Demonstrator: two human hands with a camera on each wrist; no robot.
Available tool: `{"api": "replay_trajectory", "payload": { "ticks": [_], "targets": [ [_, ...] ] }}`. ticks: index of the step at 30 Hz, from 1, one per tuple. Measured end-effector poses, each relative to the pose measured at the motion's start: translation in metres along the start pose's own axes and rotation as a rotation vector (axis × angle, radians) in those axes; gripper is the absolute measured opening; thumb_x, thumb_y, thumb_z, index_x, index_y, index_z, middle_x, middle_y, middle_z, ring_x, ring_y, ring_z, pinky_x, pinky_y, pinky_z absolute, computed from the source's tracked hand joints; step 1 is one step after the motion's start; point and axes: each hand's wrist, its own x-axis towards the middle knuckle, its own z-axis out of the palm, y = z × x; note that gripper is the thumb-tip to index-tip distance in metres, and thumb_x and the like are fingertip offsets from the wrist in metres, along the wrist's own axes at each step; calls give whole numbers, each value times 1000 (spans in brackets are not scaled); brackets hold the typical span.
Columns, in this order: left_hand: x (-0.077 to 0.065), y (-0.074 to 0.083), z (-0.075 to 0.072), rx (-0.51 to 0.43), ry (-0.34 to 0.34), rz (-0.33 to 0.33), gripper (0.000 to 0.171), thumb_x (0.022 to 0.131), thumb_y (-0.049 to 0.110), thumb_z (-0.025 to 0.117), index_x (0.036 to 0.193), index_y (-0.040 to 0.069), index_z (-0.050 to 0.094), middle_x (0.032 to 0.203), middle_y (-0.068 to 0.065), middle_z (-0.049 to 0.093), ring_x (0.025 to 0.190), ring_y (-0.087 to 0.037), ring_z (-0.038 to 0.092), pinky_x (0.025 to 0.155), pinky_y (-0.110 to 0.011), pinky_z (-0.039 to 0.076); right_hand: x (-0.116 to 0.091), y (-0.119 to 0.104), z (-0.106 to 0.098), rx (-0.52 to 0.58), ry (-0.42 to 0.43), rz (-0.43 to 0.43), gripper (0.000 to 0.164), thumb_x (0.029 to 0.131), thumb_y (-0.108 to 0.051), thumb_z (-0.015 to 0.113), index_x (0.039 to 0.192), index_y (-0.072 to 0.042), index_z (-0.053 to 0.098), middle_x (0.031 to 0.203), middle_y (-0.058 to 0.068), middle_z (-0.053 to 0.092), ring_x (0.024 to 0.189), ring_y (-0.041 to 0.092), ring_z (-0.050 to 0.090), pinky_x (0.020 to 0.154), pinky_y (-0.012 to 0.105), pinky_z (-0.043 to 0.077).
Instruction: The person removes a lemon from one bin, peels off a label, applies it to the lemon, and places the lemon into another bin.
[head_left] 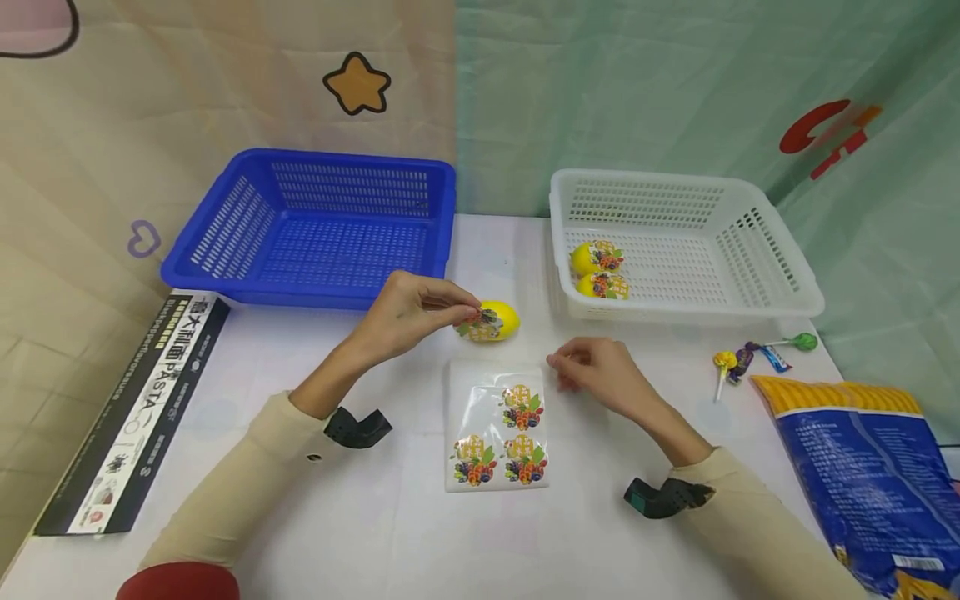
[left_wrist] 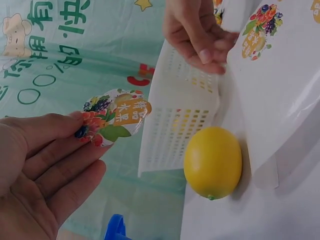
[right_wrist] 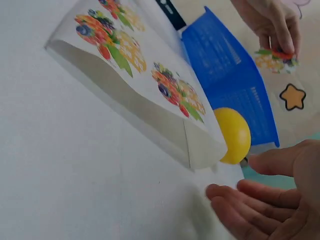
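Note:
Between thumb and index finger, my left hand [head_left: 408, 317] pinches a fruit-print sticker [left_wrist: 114, 117] by its edge, the other fingers loosely spread. In the head view the sticker overlaps a yellow lemon [head_left: 504, 320]; in the left wrist view the lemon [left_wrist: 213, 162] lies on the table with a bare skin. A white sticker sheet [head_left: 480, 396] with three fruit stickers lies in front of the lemon, its edge lifted in the right wrist view. To the right of the sheet, my right hand [head_left: 600, 372] hovers near the sheet's corner, fingers relaxed and holding nothing.
A blue basket [head_left: 345, 296] stands back left. The white basket [head_left: 690, 312] back right holds two stickered lemons [head_left: 596, 258]. On the right lie lollipops [head_left: 724, 360], wrapped candies [head_left: 742, 362] and a blue-and-yellow bag [head_left: 855, 475]. A long pasta box [head_left: 142, 417] lies left.

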Motion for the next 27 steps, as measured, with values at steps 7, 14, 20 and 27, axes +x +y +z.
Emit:
{"api": "replay_trajectory", "payload": {
  "ticks": [7,14,20,27],
  "targets": [
    [1,-3,-1,14,-15,-10,10,88,5,73,96,1,77,93,-6,75,80,-15,72,73,-27,59,43,18,-1,316,-32,-106,65,89,-13,74,145,1,43,144,18,50,132,29,49,106,35,44],
    [3,-6,2,25,-32,-14,10,88,5,73,96,0,77,93,-8,75,79,-17,72,73,-26,59,78,3,15,370,-175,-174,91,82,-9,80,154,-3,26,159,11,27,146,22,26,118,32,24],
    [4,-4,4,42,-46,17,10,89,4,72,97,1,77,96,-9,75,86,-17,72,76,-26,59,94,-8,26,236,-197,-274,82,80,-4,80,150,-2,38,153,12,40,131,24,46,111,37,38],
    [5,-6,8,34,-26,32,8,87,2,73,94,0,77,94,-10,75,87,-19,72,76,-27,59,86,-18,28,210,-151,-309,68,79,-1,80,141,-8,53,139,7,56,114,20,57,100,35,48]
  ]
}}
